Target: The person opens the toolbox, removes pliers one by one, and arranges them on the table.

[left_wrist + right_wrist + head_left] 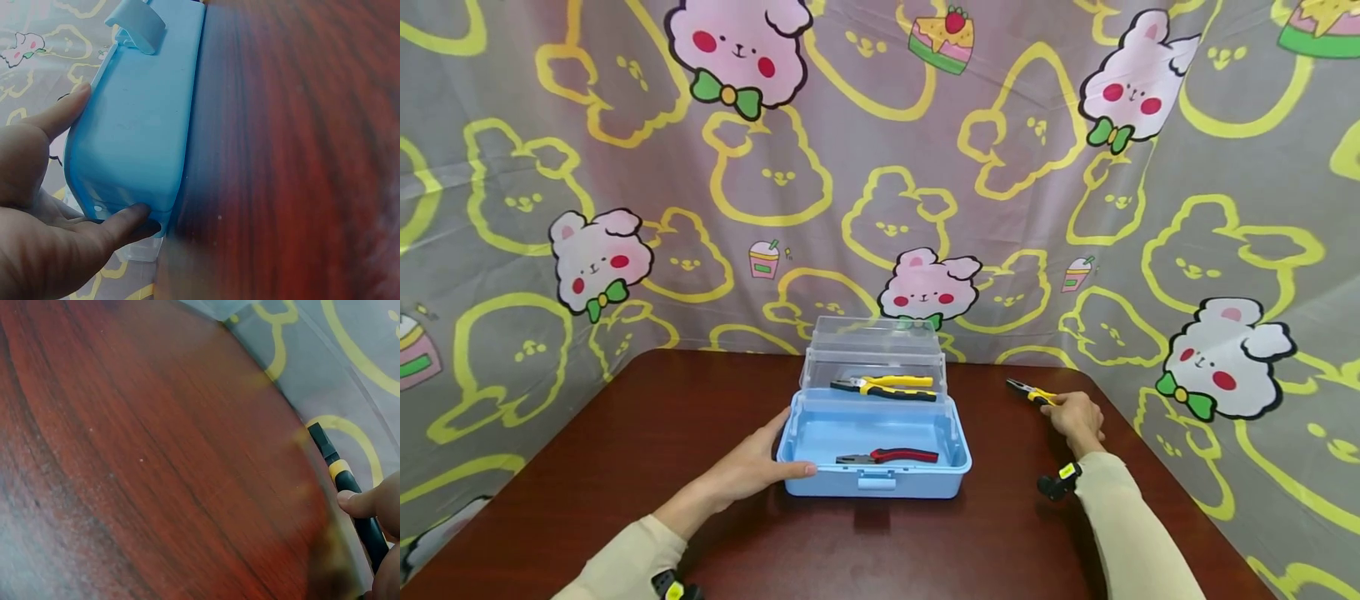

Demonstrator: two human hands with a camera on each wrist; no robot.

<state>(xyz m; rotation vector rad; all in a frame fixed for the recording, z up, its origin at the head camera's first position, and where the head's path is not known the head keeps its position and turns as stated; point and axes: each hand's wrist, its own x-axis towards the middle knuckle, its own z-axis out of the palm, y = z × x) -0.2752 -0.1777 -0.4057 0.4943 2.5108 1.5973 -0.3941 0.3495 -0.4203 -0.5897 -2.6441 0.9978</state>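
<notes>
Left hand (751, 465), half-spread, grips toolbox (917, 484); right hand (1078, 418), nearly closed, holds yellow pliers (1040, 396) near tabletop (662, 433) right edge; red pliers (891, 455): head view only.

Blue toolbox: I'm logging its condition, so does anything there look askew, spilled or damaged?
Nothing stands out: the blue toolbox sits upright with its clear lid raised, the red-handled pliers lie inside, and no spill or crack shows.
</notes>
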